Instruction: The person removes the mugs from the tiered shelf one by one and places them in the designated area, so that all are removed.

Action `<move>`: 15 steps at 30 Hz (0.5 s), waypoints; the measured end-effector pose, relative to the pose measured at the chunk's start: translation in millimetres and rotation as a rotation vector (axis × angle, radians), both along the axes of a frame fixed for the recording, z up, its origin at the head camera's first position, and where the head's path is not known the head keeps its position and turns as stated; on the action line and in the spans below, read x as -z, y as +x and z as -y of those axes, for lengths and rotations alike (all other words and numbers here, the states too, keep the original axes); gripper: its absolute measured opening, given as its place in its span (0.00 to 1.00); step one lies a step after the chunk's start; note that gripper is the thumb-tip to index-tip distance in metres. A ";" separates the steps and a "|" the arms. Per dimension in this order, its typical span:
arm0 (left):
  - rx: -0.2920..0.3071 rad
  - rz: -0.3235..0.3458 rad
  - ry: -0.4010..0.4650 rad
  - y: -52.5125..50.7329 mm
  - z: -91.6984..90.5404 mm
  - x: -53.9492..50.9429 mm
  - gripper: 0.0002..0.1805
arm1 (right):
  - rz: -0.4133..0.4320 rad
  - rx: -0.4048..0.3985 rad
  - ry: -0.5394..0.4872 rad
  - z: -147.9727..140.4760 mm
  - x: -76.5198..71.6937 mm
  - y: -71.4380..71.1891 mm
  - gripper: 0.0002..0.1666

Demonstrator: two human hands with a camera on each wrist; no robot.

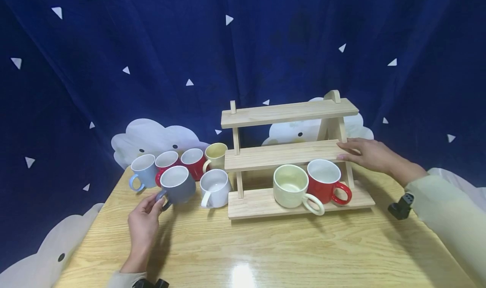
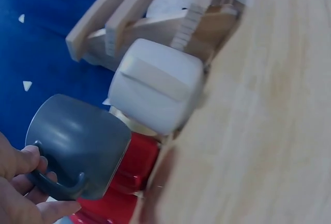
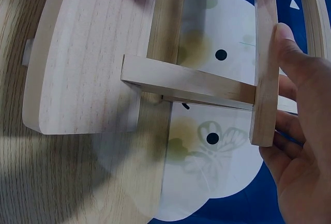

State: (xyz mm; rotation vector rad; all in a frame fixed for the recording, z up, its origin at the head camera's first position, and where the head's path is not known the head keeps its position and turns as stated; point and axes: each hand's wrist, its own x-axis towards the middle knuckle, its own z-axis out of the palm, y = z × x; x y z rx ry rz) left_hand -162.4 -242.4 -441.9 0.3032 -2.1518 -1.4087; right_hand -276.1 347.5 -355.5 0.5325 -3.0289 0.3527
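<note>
My left hand pinches the handle of a dark grey mug. In the left wrist view that mug is tilted, with thumb and fingers at its handle. It appears raised off the table. At the other side my right hand grips the right end of the middle board of a wooden three-tier display shelf. The right wrist view has the thumb on one face of the board and curled fingers on the other. On the lowest tier sit a cream mug and a red mug, handles outward.
A white mug stands just left of the shelf. Behind are a light blue mug, two red mugs and a yellow mug. All rest on a wooden table before a dark blue curtain.
</note>
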 end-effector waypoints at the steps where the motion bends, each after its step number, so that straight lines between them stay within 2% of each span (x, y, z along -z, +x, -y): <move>1: 0.002 0.004 0.007 -0.9 -0.4 2.5 0.14 | -0.001 -0.001 0.001 -0.1 0.2 -0.1 0.41; 10: -0.003 0.033 0.030 -7.5 -4.9 22.6 0.13 | 0.002 0.000 0.003 -0.9 0.9 -1.1 0.41; 15: 0.003 0.063 0.068 -8.9 -8.3 28.7 0.13 | 0.006 0.007 0.001 -0.8 0.5 -0.8 0.42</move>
